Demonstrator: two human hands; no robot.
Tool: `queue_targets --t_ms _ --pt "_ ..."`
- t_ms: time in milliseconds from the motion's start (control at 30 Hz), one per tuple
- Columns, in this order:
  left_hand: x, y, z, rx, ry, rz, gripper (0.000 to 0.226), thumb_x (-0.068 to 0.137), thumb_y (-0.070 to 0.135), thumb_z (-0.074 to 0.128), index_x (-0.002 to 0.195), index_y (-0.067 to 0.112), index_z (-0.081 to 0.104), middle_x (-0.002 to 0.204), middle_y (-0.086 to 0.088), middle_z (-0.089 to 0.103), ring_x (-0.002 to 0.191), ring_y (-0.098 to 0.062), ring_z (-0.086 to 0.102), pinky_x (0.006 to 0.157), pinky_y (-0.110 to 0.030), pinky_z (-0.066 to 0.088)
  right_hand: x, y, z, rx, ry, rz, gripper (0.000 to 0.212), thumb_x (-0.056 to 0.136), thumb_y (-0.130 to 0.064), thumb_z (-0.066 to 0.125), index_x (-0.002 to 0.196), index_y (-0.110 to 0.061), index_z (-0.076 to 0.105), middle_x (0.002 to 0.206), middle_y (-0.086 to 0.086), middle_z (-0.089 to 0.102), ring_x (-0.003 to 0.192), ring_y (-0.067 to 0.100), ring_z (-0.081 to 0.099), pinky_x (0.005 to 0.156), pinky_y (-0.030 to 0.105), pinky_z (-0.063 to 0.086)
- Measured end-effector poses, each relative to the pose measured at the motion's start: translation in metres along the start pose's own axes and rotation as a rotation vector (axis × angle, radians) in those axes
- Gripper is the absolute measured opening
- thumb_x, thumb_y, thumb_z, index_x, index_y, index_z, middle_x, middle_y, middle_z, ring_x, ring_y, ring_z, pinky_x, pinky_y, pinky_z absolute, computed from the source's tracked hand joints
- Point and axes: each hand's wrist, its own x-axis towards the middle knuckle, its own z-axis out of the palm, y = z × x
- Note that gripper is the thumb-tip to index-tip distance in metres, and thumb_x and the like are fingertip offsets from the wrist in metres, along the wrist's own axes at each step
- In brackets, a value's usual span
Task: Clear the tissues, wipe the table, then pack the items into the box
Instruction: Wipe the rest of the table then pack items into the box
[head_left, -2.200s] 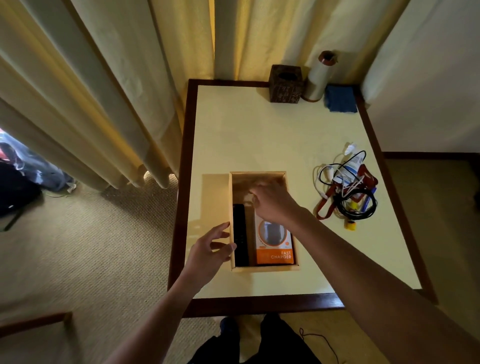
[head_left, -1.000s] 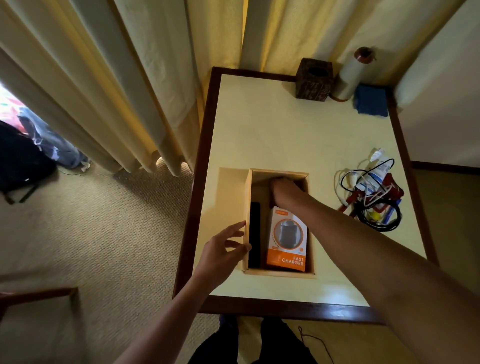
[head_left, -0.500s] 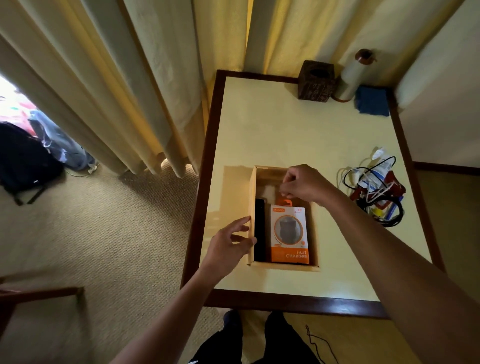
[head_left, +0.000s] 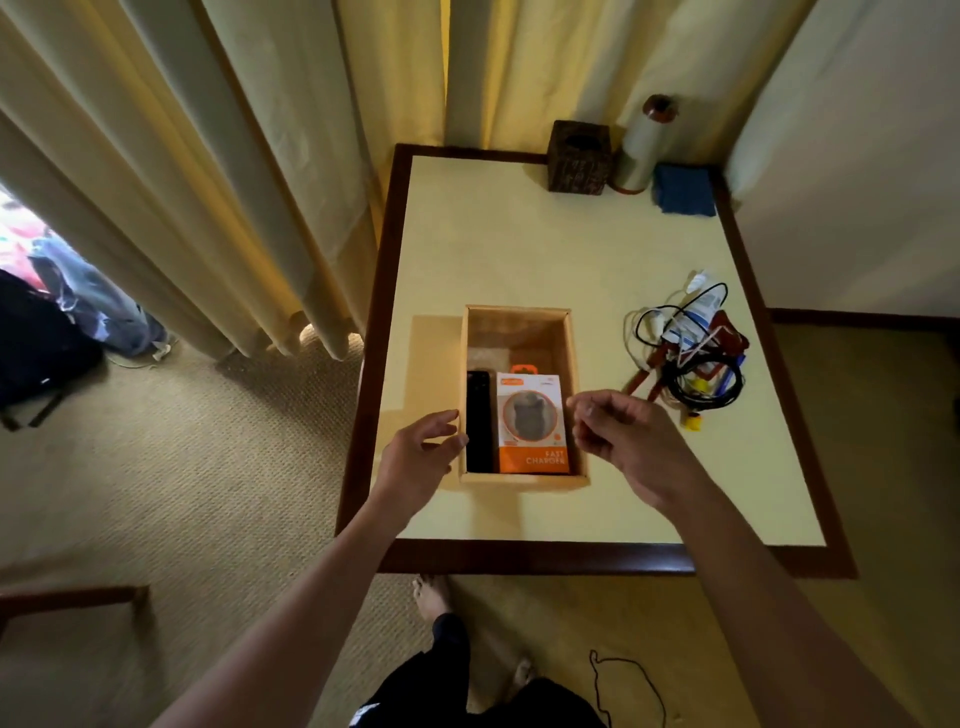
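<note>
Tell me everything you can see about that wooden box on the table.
The wooden box is pale, rectangular and open-topped, with thin plain walls; no lid shows. It sits flat on the cream table, near the front edge. In its near half lie an orange-and-white charger package and a slim black device, side by side. The left hand seems to touch its left wall.

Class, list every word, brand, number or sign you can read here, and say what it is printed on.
"FAST CHARGER": on the charger package in the wooden box.
Small print at the charger package's top: too blurred to read.
Label on the bottle among the cables: too small to read.
</note>
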Motion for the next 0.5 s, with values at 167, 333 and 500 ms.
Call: queue_targets --t_ms 167,333,500 --pt "-0.046 -0.02 -0.003 0.025 0.1 0.024 0.03 0.077 0.053 0.072 0.107 0.054 0.072 0.104 0.014 0.074 0.1 -0.014 0.07 0.098 -0.056 0.055 -0.052 0.036 -0.008 0.144 -0.023 0.096 0.016 0.099 -0.012 0.061 0.1 0.001 0.069 0.076 0.005 0.064 0.071 0.013 0.061 0.072 0.025 0.06" --pt "-0.122 -0.046 -0.003 -0.091 0.207 0.023 0.022 0.092 0.035 0.071 0.11 0.047 0.074 0.111 0.009 0.074 0.104 -0.021 0.071 0.098 -0.051 0.057 -0.099 0.072 -0.014 0.145 -0.113 0.213 0.024 0.089 -0.018 0.068 0.103 0.002 0.071 0.081 0.007 0.068 0.075 0.015 0.066 0.072 0.027 0.061" --pt "-0.194 -0.097 0.012 -0.197 0.264 -0.046 0.02 0.098 0.026 0.068 0.116 0.033 0.073 0.115 -0.001 0.073 0.109 -0.02 0.071 0.099 -0.045 0.057 -0.141 0.118 -0.02 0.082 -0.182 0.286 0.034 0.083 -0.01 0.074 0.113 0.006 0.07 0.093 0.015 0.073 0.082 0.019 0.072 0.074 0.027 0.062"
